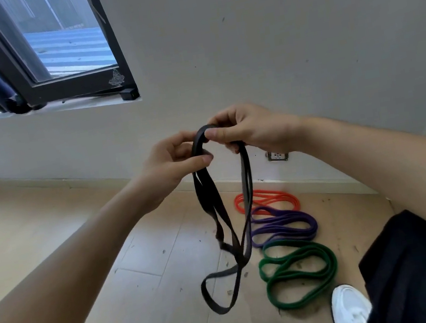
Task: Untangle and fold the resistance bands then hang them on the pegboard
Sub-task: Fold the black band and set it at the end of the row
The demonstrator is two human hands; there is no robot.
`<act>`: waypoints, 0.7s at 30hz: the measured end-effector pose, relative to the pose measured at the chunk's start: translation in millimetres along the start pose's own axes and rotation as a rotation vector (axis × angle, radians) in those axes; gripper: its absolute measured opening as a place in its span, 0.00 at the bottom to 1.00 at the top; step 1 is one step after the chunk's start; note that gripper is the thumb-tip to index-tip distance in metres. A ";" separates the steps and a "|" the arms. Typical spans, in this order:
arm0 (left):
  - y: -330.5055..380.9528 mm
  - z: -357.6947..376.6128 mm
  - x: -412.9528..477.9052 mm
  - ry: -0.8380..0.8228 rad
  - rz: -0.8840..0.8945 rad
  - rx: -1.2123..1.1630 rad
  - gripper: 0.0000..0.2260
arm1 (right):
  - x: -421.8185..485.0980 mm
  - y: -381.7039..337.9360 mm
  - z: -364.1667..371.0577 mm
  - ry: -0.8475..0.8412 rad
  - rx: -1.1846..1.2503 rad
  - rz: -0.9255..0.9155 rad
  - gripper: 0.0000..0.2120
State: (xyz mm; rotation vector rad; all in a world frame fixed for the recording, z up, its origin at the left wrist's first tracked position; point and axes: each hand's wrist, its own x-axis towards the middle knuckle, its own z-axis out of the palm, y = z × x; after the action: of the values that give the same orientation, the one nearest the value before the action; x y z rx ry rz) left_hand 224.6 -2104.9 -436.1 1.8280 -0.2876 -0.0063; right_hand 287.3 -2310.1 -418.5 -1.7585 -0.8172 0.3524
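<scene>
Above the floor, my left hand (175, 161) and right hand (246, 131) both pinch the black band (214, 214); I should even its hanging loops before folding.

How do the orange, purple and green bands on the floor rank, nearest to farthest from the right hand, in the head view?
Measured from the right hand, which grips the black band:
1. Orange band, by the wall, just below the hand.
2. Purple band, middle of the row.
3. Green band, beside the white shoe.
</scene>
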 end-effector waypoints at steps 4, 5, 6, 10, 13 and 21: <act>-3.2 3.2 -2.2 -0.084 -0.017 0.023 0.07 | -2.4 -8.8 -2.3 0.051 0.062 -0.027 0.09; -4.2 3.2 -2.5 -0.103 -0.024 0.031 0.06 | -3.4 -11.3 -5.3 0.066 0.089 -0.032 0.08; -5.7 3.1 -2.3 -0.111 -0.028 0.037 0.05 | -4.1 -12.8 -8.6 0.082 0.112 -0.039 0.08; -7.1 2.7 -0.1 -0.030 -0.010 -0.006 0.08 | -7.2 -13.6 -22.6 0.140 0.154 -0.048 0.09; -4.8 3.3 3.7 0.101 0.058 -0.037 0.13 | -10.2 -8.5 -32.5 0.139 0.164 -0.003 0.12; 3.9 -1.7 6.3 0.205 0.131 0.012 0.15 | -14.6 -0.3 -41.9 0.047 0.070 0.130 0.10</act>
State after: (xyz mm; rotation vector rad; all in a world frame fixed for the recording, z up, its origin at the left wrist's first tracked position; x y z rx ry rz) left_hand 230.2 -2105.5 -431.0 1.8018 -0.2619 0.2733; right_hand 302.0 -2350.1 -406.1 -1.7523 -0.6515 0.4197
